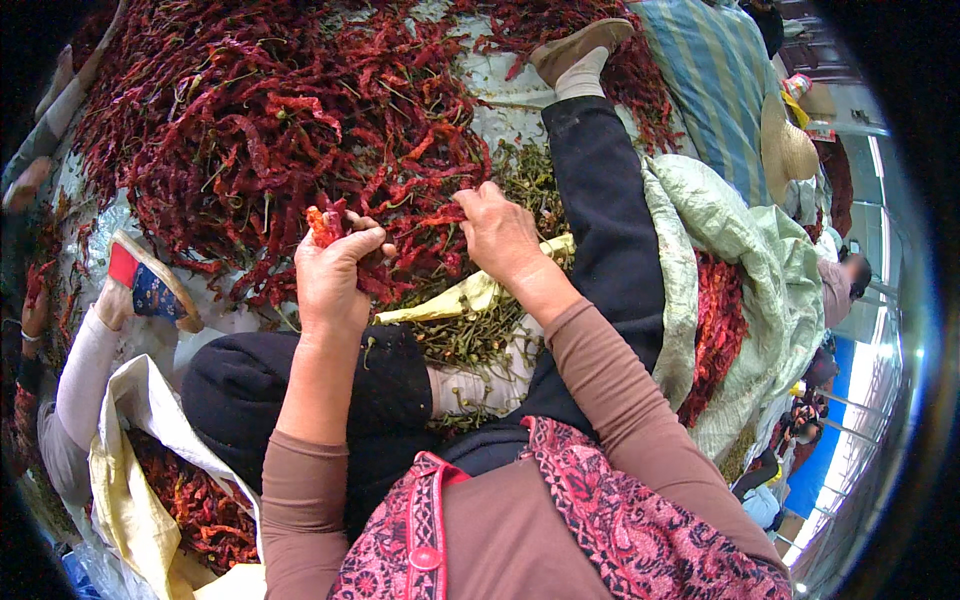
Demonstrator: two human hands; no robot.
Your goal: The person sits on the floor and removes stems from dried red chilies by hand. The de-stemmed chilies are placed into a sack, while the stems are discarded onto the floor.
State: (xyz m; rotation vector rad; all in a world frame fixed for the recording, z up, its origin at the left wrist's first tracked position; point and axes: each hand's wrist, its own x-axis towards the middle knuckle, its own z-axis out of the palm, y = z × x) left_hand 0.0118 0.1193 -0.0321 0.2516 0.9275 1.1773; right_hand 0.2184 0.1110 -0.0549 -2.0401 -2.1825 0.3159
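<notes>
My left hand [337, 262] is closed around a few dried red chili peppers [324, 225], whose wrinkled ends show above the thumb. To its right, my right hand [499, 229] reaches over the edge of the chili pile [277, 142] with curled fingers. A red chili [441, 217] lies against its fingertips; whether they grip it is hidden. Greenish-brown chili stems [480, 337] are heaped between my legs, under and around a strip of yellow woven plastic [450, 298].
An open pale woven sack [772, 277] holding red chilies stands at my right. Another sack [124, 457] with chilies is at lower left. A co-worker's leg and floral shoe [154, 289] extend from the left. A striped sack [705, 82] and straw hat [787, 146] are upper right. Other people sit farther right.
</notes>
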